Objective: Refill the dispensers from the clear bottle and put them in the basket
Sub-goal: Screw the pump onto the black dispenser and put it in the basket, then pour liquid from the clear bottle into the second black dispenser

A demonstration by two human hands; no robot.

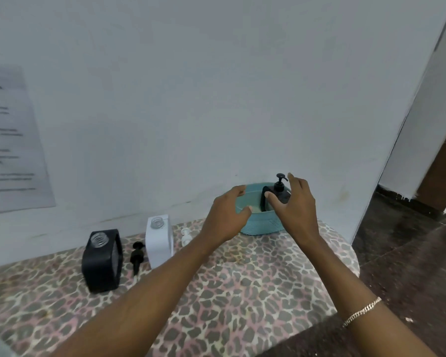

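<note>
Pump dispenser (280, 186), black, stands upright inside the teal basket (263, 225) at the back of the table, against the wall. The right hand (294, 207) is spread wide around it, thumb tip on its body. The left hand (225, 217) curves round the basket's left rim, thumb and fingers apart; whether it grips cannot be told. Left of them, on the leopard-print cloth (242, 292), stand an uncapped black dispenser (101, 261) and an uncapped white dispenser (160, 240), with a black pump (137, 253) and a white pump (186, 237) lying loose beside them.
</note>
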